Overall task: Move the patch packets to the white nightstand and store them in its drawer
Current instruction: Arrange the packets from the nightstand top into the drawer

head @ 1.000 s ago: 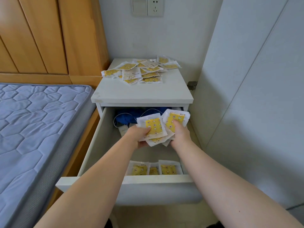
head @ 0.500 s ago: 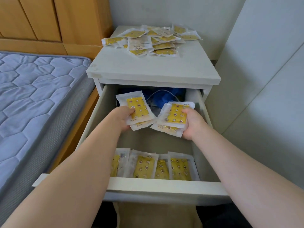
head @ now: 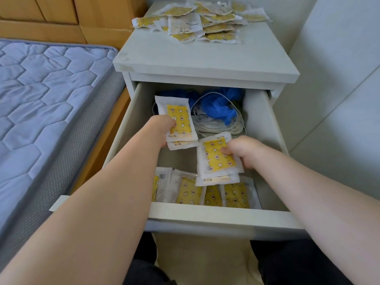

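Hands: both inside the open drawer (head: 205, 214), apart, each clamped on its own small stack of patch packets. Left hand (head: 162, 130) pinches the left stack (head: 181, 120) at its near left edge. Right hand (head: 242, 151) has its fingers curled over the right edge of the right stack (head: 216, 159).

Packets: both stacks lie face up with the long axis running roughly front to back. The left stack sits further back and to the left. The right stack is nearer the drawer front and to the right.

Key relation: a row of packets (head: 191, 192) already lies along the drawer front, directly below and in front of the right stack. The right stack's near edge overlaps that row in view. Whether it touches the row or hangs above it cannot be told from this angle.

Judgement: the right hand is the nearer one to the row and needs only a short drop forward. The left stack has bare drawer floor below and in front of it.

Behind the hands: crumpled blue material (head: 218, 110) and coiled white cable (head: 236, 124) fill the drawer's back.

Above: a pile of packets (head: 205, 21) lies unstored at the back of the nightstand (head: 205, 60) top. A blue quilted mattress (head: 51, 89) lies to the left.
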